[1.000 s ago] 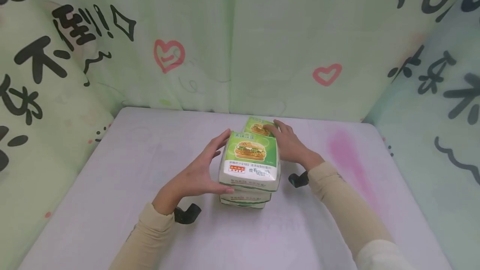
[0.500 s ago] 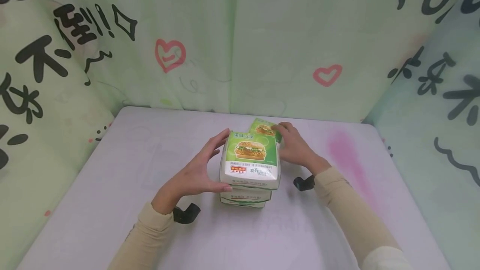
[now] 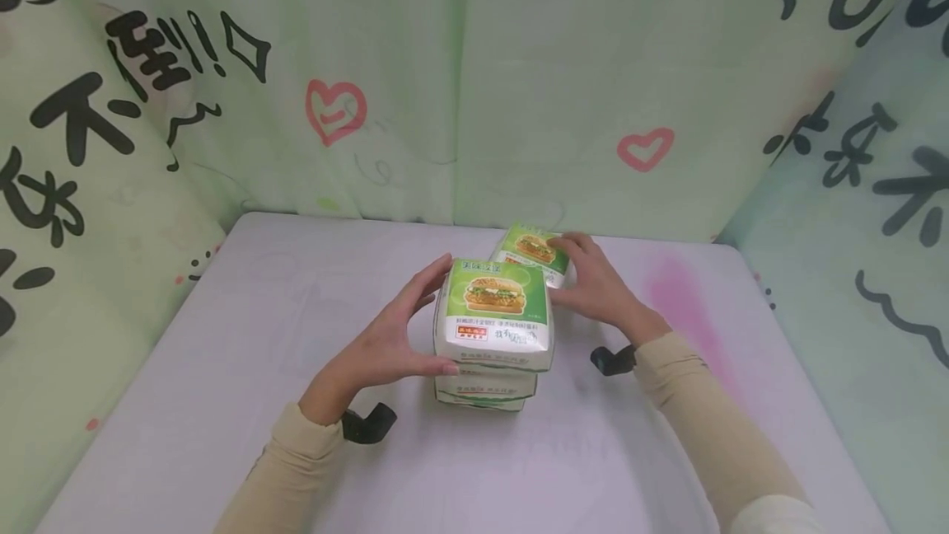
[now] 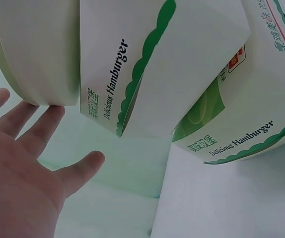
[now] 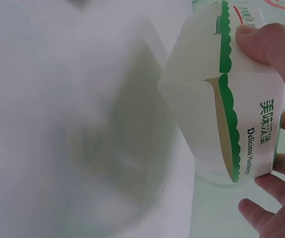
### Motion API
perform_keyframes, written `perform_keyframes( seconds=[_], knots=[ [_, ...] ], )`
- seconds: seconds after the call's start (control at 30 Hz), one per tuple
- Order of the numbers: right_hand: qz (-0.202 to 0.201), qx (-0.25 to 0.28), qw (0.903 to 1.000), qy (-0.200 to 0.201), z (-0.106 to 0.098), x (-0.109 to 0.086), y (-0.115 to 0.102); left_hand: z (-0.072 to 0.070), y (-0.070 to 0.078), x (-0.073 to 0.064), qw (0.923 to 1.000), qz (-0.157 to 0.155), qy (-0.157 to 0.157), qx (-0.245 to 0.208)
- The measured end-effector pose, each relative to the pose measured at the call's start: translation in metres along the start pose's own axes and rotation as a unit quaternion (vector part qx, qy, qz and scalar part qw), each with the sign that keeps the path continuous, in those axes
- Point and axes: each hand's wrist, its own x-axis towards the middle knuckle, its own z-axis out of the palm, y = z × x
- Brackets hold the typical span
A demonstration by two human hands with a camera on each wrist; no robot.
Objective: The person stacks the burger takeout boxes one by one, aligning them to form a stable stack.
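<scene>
Near the middle of the table, in the head view, hamburger boxes stand stacked, white and green with a printed burger. My left hand [image 3: 385, 344] grips the upper box [image 3: 493, 328] at its left side, thumb at the front and fingers toward the back. Under it shows a lower box [image 3: 485, 390]. In the left wrist view a lower box [image 4: 247, 114] rests on the table. Behind the stack my right hand [image 3: 600, 283] holds another hamburger box [image 3: 534, 245]. The right wrist view shows that box [image 5: 251, 119] raised over its shadow, thumb on one side, fingers beyond.
The pale table [image 3: 296, 303] has a pink stain [image 3: 682, 295] at its right. Green cloth walls [image 3: 534, 89] with black lettering and red hearts close in the back and sides. A dark wrist camera [image 3: 369, 423] hangs under the left wrist, another [image 3: 614, 361] under the right.
My right hand has shifted to the right with the far hamburger box, so more of its top shows behind the stack. The left hand and the stack stay nearly still.
</scene>
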Motion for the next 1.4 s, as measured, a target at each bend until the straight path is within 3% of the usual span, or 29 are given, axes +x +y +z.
perform_keyframes(
  seconds=[0.6,0.9,1.17,1.4],
  knots=[
    [0.006,0.017,0.9993,0.033,-0.023,-0.005,0.001,0.001,0.002,-0.004,0.9997,-0.013,-0.001,-0.021],
    [0.005,0.023,0.9985,0.049,-0.036,-0.009,-0.003,0.001,0.002,-0.007,0.9998,-0.005,-0.005,-0.021],
    [-0.003,0.022,0.998,0.06,-0.047,-0.012,-0.011,0.0,0.0,-0.006,0.9993,0.02,-0.015,-0.029],
    [-0.012,0.026,0.997,0.072,-0.054,-0.016,-0.012,0.001,0.001,-0.005,0.9994,0.02,-0.017,-0.02]
  ],
)
